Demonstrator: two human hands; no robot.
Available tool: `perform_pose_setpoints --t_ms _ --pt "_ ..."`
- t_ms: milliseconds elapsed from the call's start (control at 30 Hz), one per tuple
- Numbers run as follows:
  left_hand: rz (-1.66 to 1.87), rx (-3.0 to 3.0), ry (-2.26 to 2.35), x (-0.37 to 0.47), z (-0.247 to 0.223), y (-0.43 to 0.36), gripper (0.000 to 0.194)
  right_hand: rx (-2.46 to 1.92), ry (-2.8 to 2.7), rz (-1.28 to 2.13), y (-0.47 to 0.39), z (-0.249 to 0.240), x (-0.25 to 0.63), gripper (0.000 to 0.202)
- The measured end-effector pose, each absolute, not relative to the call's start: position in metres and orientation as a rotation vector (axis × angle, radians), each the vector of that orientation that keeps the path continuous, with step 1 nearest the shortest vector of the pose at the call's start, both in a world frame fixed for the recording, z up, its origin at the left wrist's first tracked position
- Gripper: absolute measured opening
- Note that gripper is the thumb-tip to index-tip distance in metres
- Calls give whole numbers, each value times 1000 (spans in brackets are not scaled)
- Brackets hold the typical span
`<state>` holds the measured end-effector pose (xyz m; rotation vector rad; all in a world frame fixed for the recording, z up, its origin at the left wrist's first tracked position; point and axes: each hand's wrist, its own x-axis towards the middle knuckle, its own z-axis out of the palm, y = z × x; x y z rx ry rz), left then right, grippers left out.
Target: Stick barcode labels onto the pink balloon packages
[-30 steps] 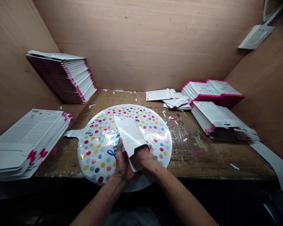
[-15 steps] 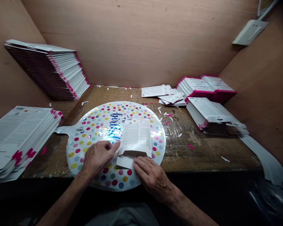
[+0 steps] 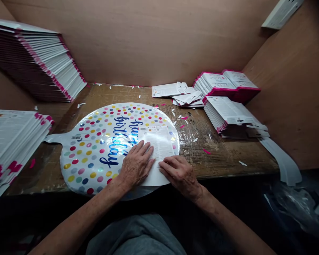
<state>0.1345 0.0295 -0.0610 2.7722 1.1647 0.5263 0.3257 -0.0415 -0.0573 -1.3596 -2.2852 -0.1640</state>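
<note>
A white printed card envelope lies on top of a flat foil balloon with coloured dots and blue "happy birthday" lettering. My left hand lies flat over the envelope's left side, its fingers stretched out. At the lower right edge of the envelope, my right hand has its fingers bent and pressed together on the card. The envelope's lower flap shows as a blank white strip between the two hands. The balloon's narrow neck points left.
Tall stacks of pink-edged envelopes and printed ones stand at the left. More envelope stacks and loose envelopes are at the back right. Paper scraps litter the cardboard surface. White strips hang over the right edge.
My left hand has moved right, from beside the envelope onto it, and flattened. The envelope's gaping lower opening now looks closed. My right hand has shifted to its lower right edge.
</note>
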Motion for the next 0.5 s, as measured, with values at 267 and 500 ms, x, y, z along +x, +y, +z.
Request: perform_pose_setpoints --t_ms 267,500 --pt "532 2776 1163 132 -60 33 42 -1280 -2620 -259 -21 -48 318 21" --pt "507 2860 1074 134 -57 37 43 -1375 -2783 -127 -28 -35 326 31"
